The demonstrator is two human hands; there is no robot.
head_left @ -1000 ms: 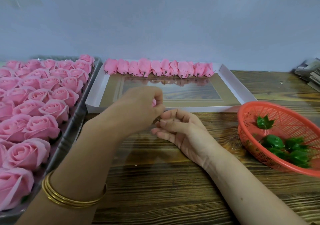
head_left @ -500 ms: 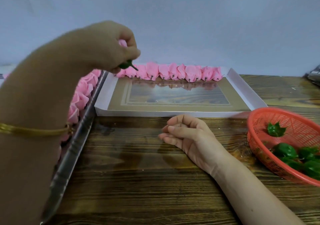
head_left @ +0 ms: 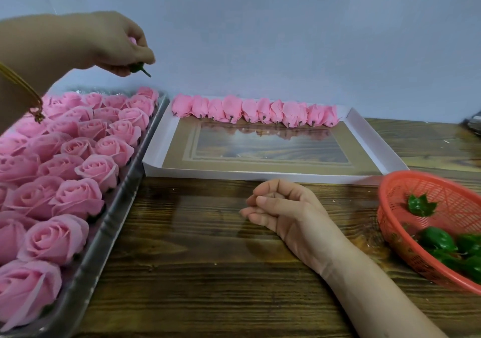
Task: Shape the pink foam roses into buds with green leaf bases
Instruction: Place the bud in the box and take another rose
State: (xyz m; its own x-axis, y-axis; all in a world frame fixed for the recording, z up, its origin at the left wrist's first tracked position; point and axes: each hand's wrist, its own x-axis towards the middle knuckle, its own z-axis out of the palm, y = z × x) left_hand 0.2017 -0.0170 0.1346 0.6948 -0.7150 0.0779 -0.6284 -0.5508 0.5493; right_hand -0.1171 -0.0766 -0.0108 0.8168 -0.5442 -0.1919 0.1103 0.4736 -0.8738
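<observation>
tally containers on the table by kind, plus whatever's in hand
Silver tray: 1
White box: 1
Red basket: 1
Rose bud, pinched in the left hand: 1
Total: 4

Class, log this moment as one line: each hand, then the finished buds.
left hand: raised, grips bud | right hand: idle on table, empty | finished buds: row, far edge of box | leaves: in basket

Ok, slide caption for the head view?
Left hand holds a pink foam bud with green base aloft; right hand rests on the wooden table.
</observation>
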